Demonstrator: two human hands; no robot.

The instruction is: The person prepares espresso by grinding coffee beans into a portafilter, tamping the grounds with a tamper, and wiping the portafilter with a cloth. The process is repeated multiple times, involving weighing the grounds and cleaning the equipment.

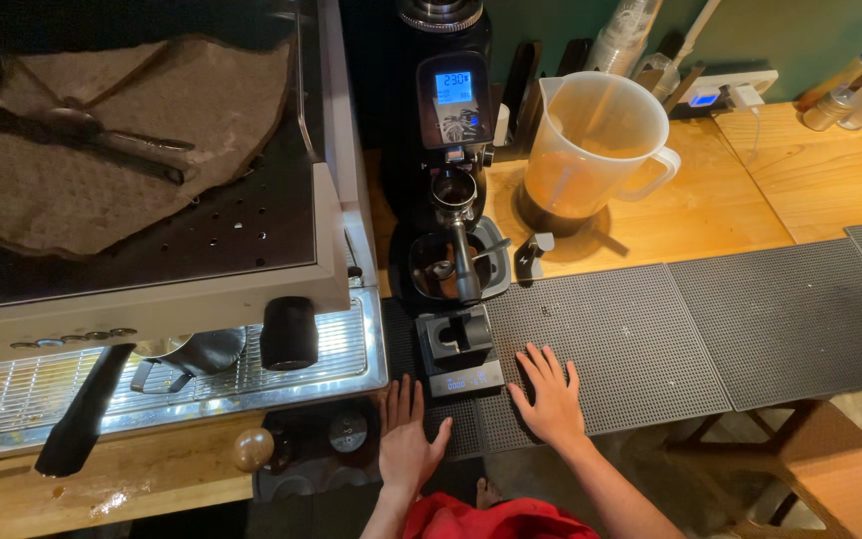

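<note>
Warm-lit wooden counter stands against a dark green wall.

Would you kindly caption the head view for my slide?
Both hands, left hand and right hand, rest flat on the grey mat flanking a small scale below the coffee grinder.

Scale between both hands, grinder behind it, espresso machine left, pitcher right

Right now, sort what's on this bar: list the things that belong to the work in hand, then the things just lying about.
In hand:
left hand and right hand, flat on the grey mat
small scale
portafilter in the coffee grinder

Lying about:
plastic jug
cloth on the espresso machine
bottles
</note>
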